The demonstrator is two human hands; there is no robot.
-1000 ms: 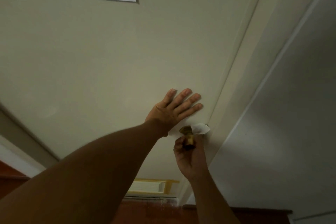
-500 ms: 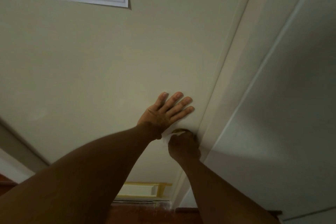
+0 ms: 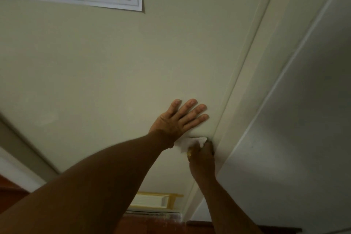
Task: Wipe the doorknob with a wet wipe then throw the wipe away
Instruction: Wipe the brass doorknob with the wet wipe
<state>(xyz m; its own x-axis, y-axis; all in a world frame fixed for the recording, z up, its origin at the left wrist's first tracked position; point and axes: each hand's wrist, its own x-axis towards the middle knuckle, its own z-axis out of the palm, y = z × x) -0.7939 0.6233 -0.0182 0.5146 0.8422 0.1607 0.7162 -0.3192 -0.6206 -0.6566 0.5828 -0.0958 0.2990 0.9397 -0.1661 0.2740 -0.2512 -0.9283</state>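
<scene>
Overhead, the head view shows the left hand (image 3: 177, 121) flat and empty, fingers spread, on the door (image 3: 114, 74) near its right edge. Just below, the right hand (image 3: 202, 157) clasps the white wipe (image 3: 187, 143) over the brass doorknob (image 3: 189, 153), mostly hidden.

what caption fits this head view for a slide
Left hand braced flat on the door while the right hand rubs a white wet wipe over the brass doorknob.
</scene>
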